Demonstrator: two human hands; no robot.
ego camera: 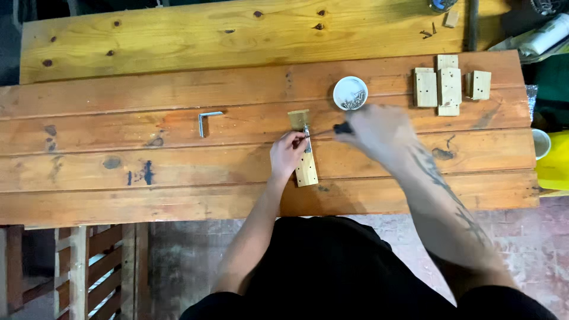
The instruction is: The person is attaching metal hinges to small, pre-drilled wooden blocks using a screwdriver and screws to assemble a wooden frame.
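Left hand (287, 153) pinches small metal bracket (307, 140) onto pale wood block (306, 161), mid surface (178, 124). Right hand (376, 131) closed on dark-handled screwdriver (342, 127), blurred, tip toward bracket. Better keep block pressed flat, tool straight. Both wrists low, forearms angled inward. Screw dish (350, 93) just behind.

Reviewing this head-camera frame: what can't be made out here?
- Right hand: motion-blurred; dark tool tip unclear.
- Metal piece on the wood strip: partly covered by the left hand.
- White cup: contents too small.
- Yellow container: cut by the right edge.
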